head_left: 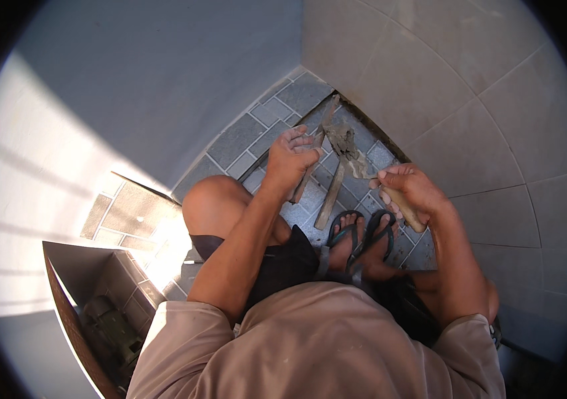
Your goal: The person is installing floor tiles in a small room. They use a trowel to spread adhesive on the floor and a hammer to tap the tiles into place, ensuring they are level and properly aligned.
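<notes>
The floor (pixel 243 136) is laid with grey stone blocks, and the corner where it meets the tan tiled wall (pixel 443 86) looks unfinished, with a dark gap along the wall's bottom edge. The person squats there in sandals. By the floor's left edge stands an open box (pixel 90 279) with something dark inside; I cannot tell what. The left hand (pixel 290 159) has its grip closed on a flat stick (pixel 306 174). The right hand (pixel 413 189) squeezes a wooden handle (pixel 404 206), its muddy trowel (pixel 346 143) over the gap.
</notes>
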{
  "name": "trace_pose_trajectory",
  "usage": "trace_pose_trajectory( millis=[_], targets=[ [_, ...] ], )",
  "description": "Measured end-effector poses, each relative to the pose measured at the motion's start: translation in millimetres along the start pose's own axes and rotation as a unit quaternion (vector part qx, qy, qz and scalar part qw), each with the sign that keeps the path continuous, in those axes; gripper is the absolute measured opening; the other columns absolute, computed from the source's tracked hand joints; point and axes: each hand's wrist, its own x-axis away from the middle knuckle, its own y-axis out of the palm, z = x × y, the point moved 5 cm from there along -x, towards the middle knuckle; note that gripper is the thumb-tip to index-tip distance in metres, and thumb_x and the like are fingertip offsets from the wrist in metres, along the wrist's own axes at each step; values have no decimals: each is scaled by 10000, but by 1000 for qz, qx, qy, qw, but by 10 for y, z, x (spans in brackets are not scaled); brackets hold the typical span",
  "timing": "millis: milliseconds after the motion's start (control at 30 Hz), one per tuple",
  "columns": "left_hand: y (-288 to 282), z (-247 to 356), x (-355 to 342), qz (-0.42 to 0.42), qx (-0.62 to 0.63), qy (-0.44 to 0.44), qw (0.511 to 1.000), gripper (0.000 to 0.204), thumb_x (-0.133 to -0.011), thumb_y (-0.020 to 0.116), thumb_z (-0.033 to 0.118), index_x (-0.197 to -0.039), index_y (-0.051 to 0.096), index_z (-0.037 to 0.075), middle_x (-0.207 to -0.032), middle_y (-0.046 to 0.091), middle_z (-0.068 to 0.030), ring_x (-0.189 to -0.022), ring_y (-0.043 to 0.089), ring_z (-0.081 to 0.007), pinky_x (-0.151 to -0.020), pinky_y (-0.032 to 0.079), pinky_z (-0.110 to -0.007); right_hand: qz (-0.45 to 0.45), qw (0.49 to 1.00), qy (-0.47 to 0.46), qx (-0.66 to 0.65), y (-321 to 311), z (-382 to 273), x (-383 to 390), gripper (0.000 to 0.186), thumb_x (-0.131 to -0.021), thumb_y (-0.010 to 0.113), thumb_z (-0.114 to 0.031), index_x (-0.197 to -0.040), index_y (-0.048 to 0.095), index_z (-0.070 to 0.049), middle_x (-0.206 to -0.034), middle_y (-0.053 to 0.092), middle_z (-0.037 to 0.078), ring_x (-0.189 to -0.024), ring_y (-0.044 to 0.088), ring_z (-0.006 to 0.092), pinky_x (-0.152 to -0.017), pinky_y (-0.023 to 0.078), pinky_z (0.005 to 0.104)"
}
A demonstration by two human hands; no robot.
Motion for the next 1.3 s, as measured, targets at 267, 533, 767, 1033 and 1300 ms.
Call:
trace_pose_trajectory(
  millis=[267,533,767,1033,1300],
  targets=[
    [-259,51,204,5,91,35,995,718,-844,785,31,-1491,495,-87,-1310,632,-170,-1077,669,-193,-889,580,-322,97,981,-111,126,-36,-977,-218,324,-1092,618,-331,-1051,700,-21,-686,599,11,-534,538,99,-444,425,272],
    [-426,-422,373,131,116,-26,984,238,-951,666,121,-1138,712,-18,-983,718,-158,-870,704,-258,-729,608,-418,-226,908,-244,254,1557,-1706,16,322,-1082,649,-339,-1065,715,-24,-689,578,-8,-507,479,77,-463,365,250],
    [-404,-314,878,110,266,-55,956,224,-974,636,138,-1135,716,5,-992,709,-135,-815,658,-228,-680,584,-415,-496,705,-281,421,3656,-1073,983,209,-1055,649,-211,-990,716,-24,-710,586,-28,-592,512,60,-555,398,267],
    [-846,-352,1243,156,300,-32,940,240,-996,614,136,-1171,710,1,-1029,710,-141,-838,673,-234,-688,590,-420,-605,426,-336,583,4938,-176,1872,310,-987,700,-220,-1176,744,22,-997,764,233,-872,718,373,-822,552,447],
    [-1192,-176,1497,173,316,6,933,257,-1018,591,133,-1206,703,-2,-1066,710,-147,-860,687,-241,-695,596,-424,-723,233,-369,535,5460,462,2455,365,-970,751,-191,-1278,743,4,-1031,795,199,-865,732,314,-844,552,421]
  ],
)
